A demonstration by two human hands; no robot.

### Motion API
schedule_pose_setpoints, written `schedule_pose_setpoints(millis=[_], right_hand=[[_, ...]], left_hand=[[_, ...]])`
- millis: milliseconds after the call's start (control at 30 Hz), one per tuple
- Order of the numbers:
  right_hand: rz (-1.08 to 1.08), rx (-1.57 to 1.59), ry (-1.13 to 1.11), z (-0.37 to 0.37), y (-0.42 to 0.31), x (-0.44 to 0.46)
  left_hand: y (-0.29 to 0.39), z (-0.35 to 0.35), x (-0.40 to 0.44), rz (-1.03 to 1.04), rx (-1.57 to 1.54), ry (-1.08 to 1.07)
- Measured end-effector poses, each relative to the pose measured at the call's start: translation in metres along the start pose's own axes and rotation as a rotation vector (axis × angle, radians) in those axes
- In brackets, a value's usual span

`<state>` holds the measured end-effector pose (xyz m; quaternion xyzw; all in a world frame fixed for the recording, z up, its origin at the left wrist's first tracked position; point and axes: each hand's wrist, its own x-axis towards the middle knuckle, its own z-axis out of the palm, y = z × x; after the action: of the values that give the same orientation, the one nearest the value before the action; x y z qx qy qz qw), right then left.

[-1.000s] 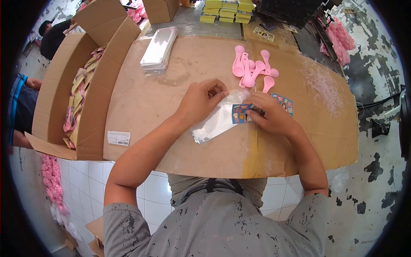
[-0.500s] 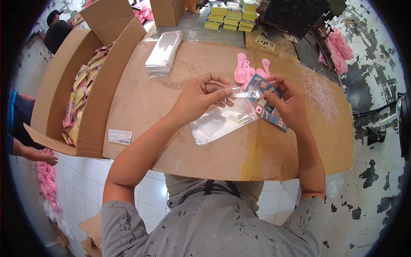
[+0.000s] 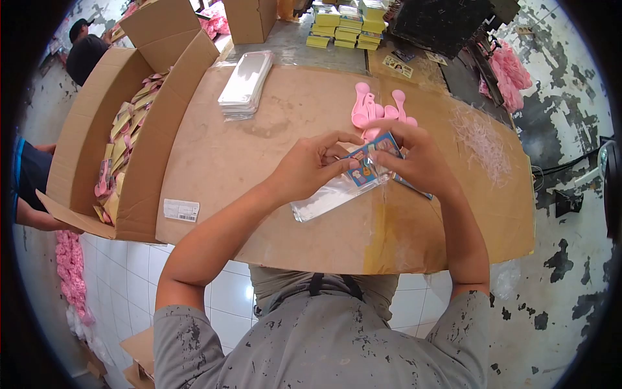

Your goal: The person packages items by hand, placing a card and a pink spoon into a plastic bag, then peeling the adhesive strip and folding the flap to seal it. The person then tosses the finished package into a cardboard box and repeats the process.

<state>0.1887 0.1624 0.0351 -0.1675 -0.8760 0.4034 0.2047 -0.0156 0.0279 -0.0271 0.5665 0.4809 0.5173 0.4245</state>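
A person in a grey shirt (image 3: 324, 343) works with both hands over a table covered in brown cardboard (image 3: 291, 240). The right hand (image 3: 414, 155) pinches a blue card (image 3: 363, 170), thumb across its printed face and fingers behind. The left hand (image 3: 317, 165) meets the card's left edge, fingers curled and thumb tip against it; whether it grips the card or clear plastic over it cannot be told.

The card is tilted between the two hands, above a clear plastic bag (image 3: 324, 202) lying on the cardboard. Part of another blue card (image 3: 414, 188) shows below the right hand. Just beyond the hands sits a cluster of pink spoons (image 3: 360, 104), partly hidden by the right hand's fingers.

Farther up the table, to the left, lies a stack of clear bags (image 3: 246, 81); a white label (image 3: 181, 209) is near the table's left edge. Clear, thin strips (image 3: 483, 142) are heaped on the right. Piles of yellow-edged cards (image 3: 346, 29) stand at the far end. At left, a tall cardboard box (image 3: 159, 139) holds many filled packets (image 3: 123, 142). A co-worker's arm (image 3: 42, 219) reaches behind the box's flap, while another person in black (image 3: 87, 57) is beyond the box.
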Motion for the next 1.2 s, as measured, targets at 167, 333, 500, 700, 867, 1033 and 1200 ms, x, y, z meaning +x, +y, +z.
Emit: schedule_pose_setpoints(millis=[167, 333, 500, 700, 867, 1033, 1200], right_hand=[[0.091, 0.347, 0.193, 0.008, 0.025, -0.002], [-0.132, -0.072, -0.053, 0.01, 0.025, -0.009], [-0.196, -0.403, -0.109, -0.032, 0.054, -0.003], [-0.313, -0.653, -0.152, -0.042, 0.052, -0.003], [0.046, 0.406, 0.282, -0.022, 0.024, -0.004], [0.103, 0.757, 0.414, -0.007, 0.021, 0.005], [0.105, 0.826, 0.442, -0.006, 0.022, 0.006]], left_hand=[[0.003, -0.003, 0.002, -0.058, -0.147, 0.13], [-0.004, 0.004, 0.004, -0.039, -0.197, 0.094], [-0.005, -0.009, 0.008, -0.047, -0.272, 0.173], [-0.006, -0.007, 0.008, -0.086, -0.346, 0.12], [-0.006, 0.001, 0.005, -0.084, -0.351, 0.095], [-0.007, 0.004, 0.003, -0.05, -0.381, 0.038], [-0.005, 0.004, 0.003, -0.047, -0.379, 0.053]])
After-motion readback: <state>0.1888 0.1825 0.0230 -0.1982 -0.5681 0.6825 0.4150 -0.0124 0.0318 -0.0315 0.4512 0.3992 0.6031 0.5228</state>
